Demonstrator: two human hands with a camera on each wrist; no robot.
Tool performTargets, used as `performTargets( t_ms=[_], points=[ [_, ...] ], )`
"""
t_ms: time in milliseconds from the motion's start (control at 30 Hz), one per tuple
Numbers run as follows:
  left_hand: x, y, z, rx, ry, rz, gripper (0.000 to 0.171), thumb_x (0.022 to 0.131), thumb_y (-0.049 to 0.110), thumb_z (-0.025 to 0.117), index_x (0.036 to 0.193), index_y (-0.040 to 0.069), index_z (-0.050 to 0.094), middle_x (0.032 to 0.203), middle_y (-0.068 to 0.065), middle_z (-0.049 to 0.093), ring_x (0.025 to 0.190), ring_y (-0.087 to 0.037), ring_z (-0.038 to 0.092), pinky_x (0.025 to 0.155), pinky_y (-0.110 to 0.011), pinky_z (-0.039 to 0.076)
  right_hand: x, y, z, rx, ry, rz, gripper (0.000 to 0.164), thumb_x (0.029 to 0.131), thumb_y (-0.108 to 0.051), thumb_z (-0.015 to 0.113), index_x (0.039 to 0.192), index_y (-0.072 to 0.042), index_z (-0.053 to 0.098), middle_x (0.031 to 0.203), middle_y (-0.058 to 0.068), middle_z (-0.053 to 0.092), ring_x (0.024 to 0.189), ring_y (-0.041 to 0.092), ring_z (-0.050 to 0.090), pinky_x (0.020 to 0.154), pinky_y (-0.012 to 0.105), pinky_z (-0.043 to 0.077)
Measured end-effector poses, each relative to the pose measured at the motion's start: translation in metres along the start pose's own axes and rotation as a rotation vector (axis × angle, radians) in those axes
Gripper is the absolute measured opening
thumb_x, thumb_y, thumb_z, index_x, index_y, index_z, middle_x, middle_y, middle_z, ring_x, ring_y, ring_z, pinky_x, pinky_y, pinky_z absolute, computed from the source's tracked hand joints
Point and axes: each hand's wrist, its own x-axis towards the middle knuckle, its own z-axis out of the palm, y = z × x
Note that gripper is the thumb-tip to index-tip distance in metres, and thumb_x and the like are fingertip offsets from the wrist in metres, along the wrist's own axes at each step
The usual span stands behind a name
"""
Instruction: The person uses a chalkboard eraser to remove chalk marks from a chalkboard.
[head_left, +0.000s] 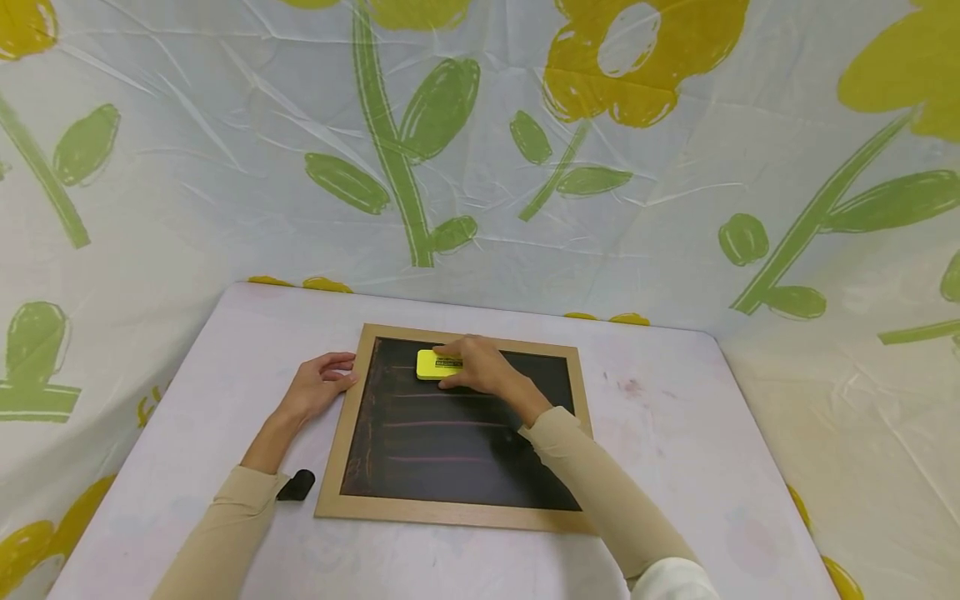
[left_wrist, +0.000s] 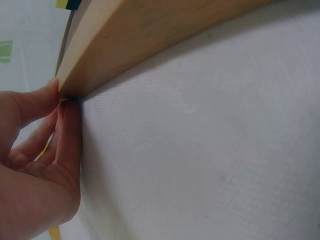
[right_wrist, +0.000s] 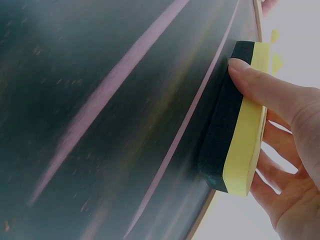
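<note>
A chalkboard (head_left: 450,467) in a light wooden frame lies on the white table, with several pinkish chalk lines across its dark surface. My right hand (head_left: 483,367) grips a yellow chalkboard eraser (head_left: 426,365) near the board's upper left. The right wrist view shows my thumb on one side of the eraser (right_wrist: 240,125) and fingers on the other; its dark pad faces the board. At the frame's left edge, my left hand (head_left: 318,387) touches the wood with its fingertips. In the left wrist view, the thumb and fingers meet the wooden frame (left_wrist: 130,40) at a corner of its edge.
A small black object (head_left: 297,485) shows beside the left sleeve, left of the board. The white table (head_left: 675,433) extends around the board, with faint reddish smudges to the right. A flower-printed cloth (head_left: 510,250) hangs behind and at the sides.
</note>
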Motion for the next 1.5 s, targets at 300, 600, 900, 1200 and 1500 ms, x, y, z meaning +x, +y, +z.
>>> performTargets(
  t_ms=[300, 600, 900, 1200, 1500],
  points=[
    [0.002, -0.001, -0.002, -0.016, -0.003, 0.004, 0.045, 0.100, 0.011, 0.068, 0.141, -0.004, 0.056, 0.130, -0.025, 0.064, 0.104, -0.030, 0.065, 0.079, -0.019, 0.047, 0.014, -0.016, 0.003, -0.047, -0.026, -0.020, 0.063, 0.084, -0.024, 0.087, 0.140, -0.007, 0.064, 0.138, 0.010, 0.065, 0.126, 0.029, 0.060, 0.107, 0.045, 0.044],
    [0.001, -0.001, -0.006, -0.004, -0.008, -0.005, 0.046, 0.100, 0.013, 0.068, 0.142, -0.003, 0.055, 0.132, -0.024, 0.063, 0.108, -0.032, 0.064, 0.081, -0.022, 0.048, 0.031, -0.033, 0.011, -0.113, -0.042, -0.038, 0.063, 0.084, -0.028, 0.087, 0.140, -0.009, 0.063, 0.137, 0.008, 0.066, 0.125, 0.026, 0.061, 0.107, 0.042, 0.045],
    [0.002, -0.003, -0.007, 0.000, -0.013, -0.028, 0.047, 0.100, 0.012, 0.067, 0.143, -0.002, 0.055, 0.132, -0.023, 0.062, 0.109, -0.032, 0.062, 0.081, -0.023, 0.048, 0.045, -0.048, 0.017, -0.168, -0.063, -0.031, 0.063, 0.087, -0.032, 0.085, 0.142, -0.011, 0.062, 0.137, 0.006, 0.066, 0.123, 0.023, 0.062, 0.105, 0.039, 0.046],
    [0.003, -0.003, -0.006, 0.001, -0.015, -0.022, 0.046, 0.100, 0.012, 0.067, 0.143, -0.002, 0.055, 0.132, -0.024, 0.063, 0.108, -0.032, 0.063, 0.081, -0.021, 0.047, 0.044, -0.046, 0.019, -0.190, -0.074, -0.012, 0.064, 0.087, -0.032, 0.084, 0.144, -0.013, 0.061, 0.138, 0.006, 0.066, 0.123, 0.022, 0.062, 0.105, 0.037, 0.047],
    [0.005, -0.002, -0.005, -0.006, -0.017, -0.012, 0.046, 0.100, 0.012, 0.068, 0.142, -0.003, 0.056, 0.131, -0.024, 0.063, 0.105, -0.028, 0.063, 0.079, -0.020, 0.047, 0.033, -0.037, 0.012, -0.160, -0.073, 0.005, 0.064, 0.087, -0.030, 0.085, 0.144, -0.012, 0.061, 0.139, 0.007, 0.064, 0.126, 0.025, 0.060, 0.107, 0.041, 0.045]
  ],
)
